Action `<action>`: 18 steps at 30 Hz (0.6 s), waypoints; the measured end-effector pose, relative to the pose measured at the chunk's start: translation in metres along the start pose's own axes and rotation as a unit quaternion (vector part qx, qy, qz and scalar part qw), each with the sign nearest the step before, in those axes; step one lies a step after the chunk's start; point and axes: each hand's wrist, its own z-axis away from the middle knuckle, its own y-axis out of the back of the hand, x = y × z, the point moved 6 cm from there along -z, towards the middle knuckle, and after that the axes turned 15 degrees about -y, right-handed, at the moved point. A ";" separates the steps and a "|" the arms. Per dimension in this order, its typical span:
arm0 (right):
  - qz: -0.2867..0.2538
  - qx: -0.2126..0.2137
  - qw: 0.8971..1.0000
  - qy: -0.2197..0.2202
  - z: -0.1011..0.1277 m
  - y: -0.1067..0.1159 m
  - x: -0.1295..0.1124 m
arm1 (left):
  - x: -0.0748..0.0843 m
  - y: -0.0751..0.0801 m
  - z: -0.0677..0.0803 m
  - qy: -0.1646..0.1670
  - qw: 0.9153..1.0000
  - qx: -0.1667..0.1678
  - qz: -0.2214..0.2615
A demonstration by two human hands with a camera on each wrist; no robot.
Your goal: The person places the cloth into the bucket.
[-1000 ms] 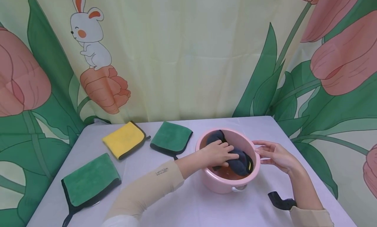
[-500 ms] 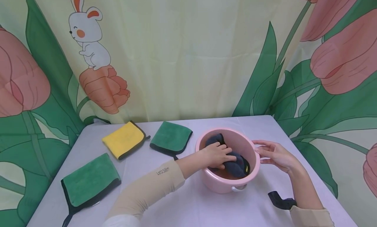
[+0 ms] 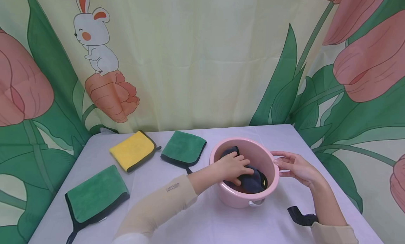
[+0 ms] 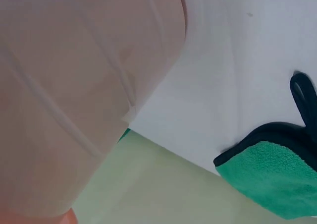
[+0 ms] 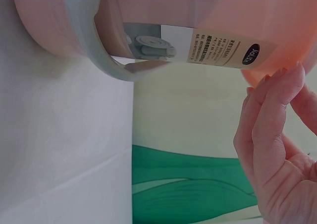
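Note:
A pink basin [image 3: 235, 199] stands on the table, right of centre. Inside it lies a dark grey cloth [image 3: 250, 181] with a little yellow showing. My left hand [image 3: 233, 164] reaches into the basin and grips this cloth, fingers over it and thumb below. My right hand [image 3: 293, 166] rests its straight fingers against the basin's right rim. In the right wrist view those fingers [image 5: 271, 116] touch the basin's outer wall [image 5: 198, 16], near its grey handle [image 5: 110, 61]. The left wrist view shows mostly the basin's wall [image 4: 74, 85] close up.
A yellow cloth [image 3: 133, 149] and a green cloth [image 3: 184, 147] lie behind the basin to the left. Another green cloth [image 3: 95, 193] sits near the table's left front edge [image 3: 50, 216]. A printed curtain hangs right behind the table.
My left hand has pushed the dark cloth lower into the basin, so less of it shows above the rim. The right hand has stayed on the rim.

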 end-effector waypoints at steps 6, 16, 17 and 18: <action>-0.004 -0.004 1.000 0.002 -0.001 -0.001 0.001 | -0.003 0.007 0.008 0.007 0.999 0.045 -0.005; 0.000 -0.001 1.000 0.005 0.001 -0.001 0.000 | -0.017 0.028 0.060 0.056 0.987 0.145 0.034; 0.000 -0.002 1.000 0.005 0.001 -0.001 0.000 | -0.018 0.029 0.067 0.062 0.985 0.156 0.033; 0.000 -0.002 1.000 0.006 0.001 -0.001 0.000 | -0.019 0.029 0.075 0.068 0.983 0.166 0.031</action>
